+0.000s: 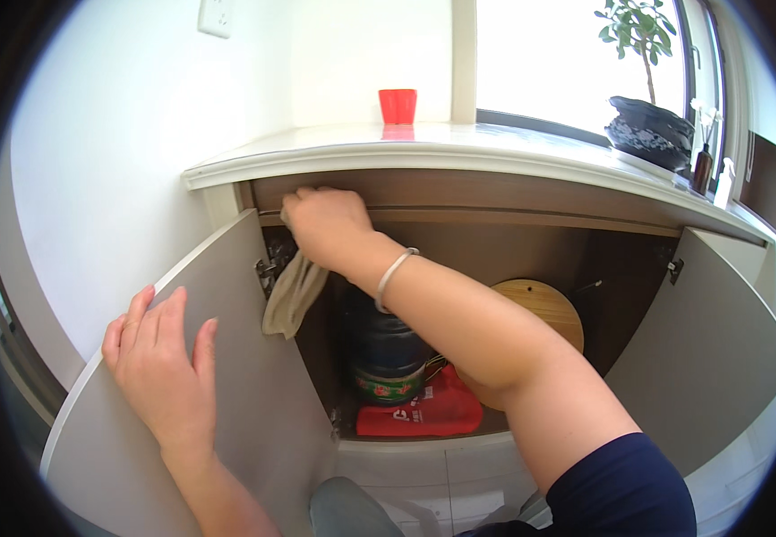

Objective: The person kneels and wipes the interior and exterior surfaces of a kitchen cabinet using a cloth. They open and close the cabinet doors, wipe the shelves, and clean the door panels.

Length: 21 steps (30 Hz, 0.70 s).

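Note:
My right hand (pixel 329 225) grips a beige cloth (pixel 294 295) against the upper left of the cabinet's front frame (pixel 468 194), and the cloth's loose end hangs beside the door hinge (pixel 265 270). A bracelet circles that wrist. Fingers apart, my left hand (pixel 163 362) rests on the inner face and edge of the swung-out left cabinet door (pixel 260 409). Inside the cabinet stands a large dark water bottle (pixel 388 349) with a green label band. In front of it lies a red bag (pixel 421 413) that bears white writing. My right forearm hides part of the interior.
A round wooden board (pixel 549 312) leans inside the cabinet. The right door (pixel 710 362) stands swung out. On the white countertop (pixel 320 144) are a red cup (pixel 398 106), a potted plant (pixel 653 134), a brown diffuser bottle (pixel 701 170) and a white spray bottle (pixel 724 184). My knee (pixel 351 510) is below.

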Motion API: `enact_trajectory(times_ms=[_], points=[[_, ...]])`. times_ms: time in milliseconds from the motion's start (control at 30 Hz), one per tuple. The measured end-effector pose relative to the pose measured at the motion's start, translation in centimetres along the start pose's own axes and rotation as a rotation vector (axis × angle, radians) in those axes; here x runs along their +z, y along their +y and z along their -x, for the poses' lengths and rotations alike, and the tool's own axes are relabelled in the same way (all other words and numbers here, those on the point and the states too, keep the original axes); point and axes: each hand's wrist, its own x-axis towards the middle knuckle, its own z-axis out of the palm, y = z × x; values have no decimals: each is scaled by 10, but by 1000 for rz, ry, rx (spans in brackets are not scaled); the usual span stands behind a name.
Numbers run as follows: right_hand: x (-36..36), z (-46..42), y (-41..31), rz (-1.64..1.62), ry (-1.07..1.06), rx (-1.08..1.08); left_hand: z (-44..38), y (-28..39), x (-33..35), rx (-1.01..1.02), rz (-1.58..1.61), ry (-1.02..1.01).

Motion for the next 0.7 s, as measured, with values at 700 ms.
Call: enact_trajectory(times_ms=[700], points=[[-156, 228, 202, 388, 212, 518, 3, 3, 15, -22, -34, -22]])
